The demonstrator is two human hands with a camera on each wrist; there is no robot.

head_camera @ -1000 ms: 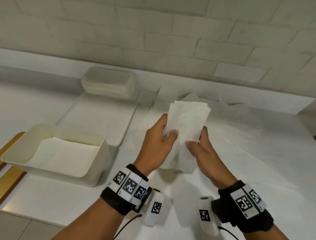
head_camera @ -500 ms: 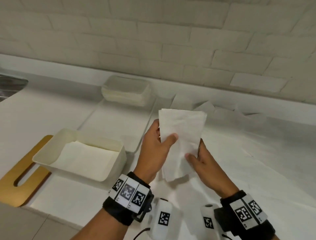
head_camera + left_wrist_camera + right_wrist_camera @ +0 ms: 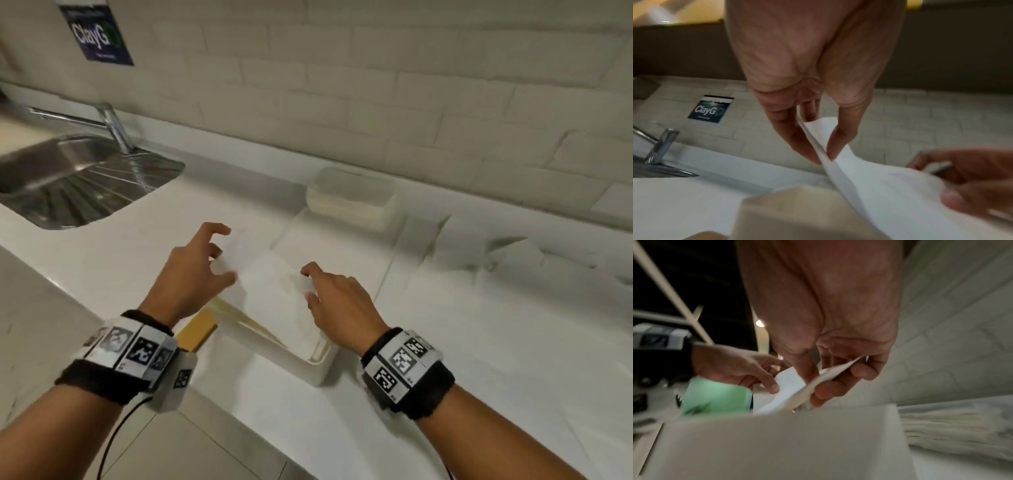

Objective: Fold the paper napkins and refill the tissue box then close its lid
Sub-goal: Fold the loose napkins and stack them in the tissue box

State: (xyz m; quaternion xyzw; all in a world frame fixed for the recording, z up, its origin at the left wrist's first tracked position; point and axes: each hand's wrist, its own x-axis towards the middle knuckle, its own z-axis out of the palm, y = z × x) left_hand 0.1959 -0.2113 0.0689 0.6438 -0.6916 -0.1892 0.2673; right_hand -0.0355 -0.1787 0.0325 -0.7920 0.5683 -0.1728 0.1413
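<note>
A folded white napkin (image 3: 270, 284) hangs just above the open cream tissue box (image 3: 318, 363), which holds a layer of white napkins. My left hand (image 3: 222, 260) pinches the napkin's left edge between thumb and finger; the left wrist view shows that pinch (image 3: 823, 155). My right hand (image 3: 306, 284) pinches the right edge, its fingers (image 3: 826, 391) curled under the sheet. The box's wooden lid (image 3: 198, 329) lies flat beside the box, mostly hidden by my left wrist.
A steel sink (image 3: 78, 178) with a faucet (image 3: 113, 126) is sunk in the counter at the left. A stack of napkins (image 3: 349, 198) stands by the brick wall. Loose unfolded napkins (image 3: 496, 253) lie on the counter to the right.
Both hands have carried the folded napkin left and down, from upright in front of me to flat over the box. My view has swung left, bringing the sink in.
</note>
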